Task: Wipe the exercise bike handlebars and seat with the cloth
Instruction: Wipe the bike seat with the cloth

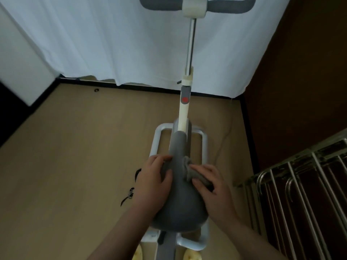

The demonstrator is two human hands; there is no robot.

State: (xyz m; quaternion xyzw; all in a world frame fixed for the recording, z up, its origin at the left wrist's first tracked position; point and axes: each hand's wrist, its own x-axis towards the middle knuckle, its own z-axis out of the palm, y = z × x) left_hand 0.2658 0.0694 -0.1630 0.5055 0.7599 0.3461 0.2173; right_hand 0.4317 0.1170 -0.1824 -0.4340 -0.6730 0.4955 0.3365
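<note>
The grey bike seat (179,205) fills the lower middle of the head view, its narrow nose pointing away from me. A grey cloth (189,168) is bunched against the right side of the nose, and my right hand (212,186) presses on it. My left hand (152,177) grips the left side of the nose, with what may be more grey cloth under its fingers. The grey padded handlebars (221,5) sit at the top edge, on a cream post (185,111) with a red dot.
A silver base frame (155,141) lies on the tan floor (75,147) under the seat. White curtains (112,44) hang behind the bike. A metal rack (300,194) stands close on the right beside a dark brown wall. Black pedal straps (129,194) show left of the seat.
</note>
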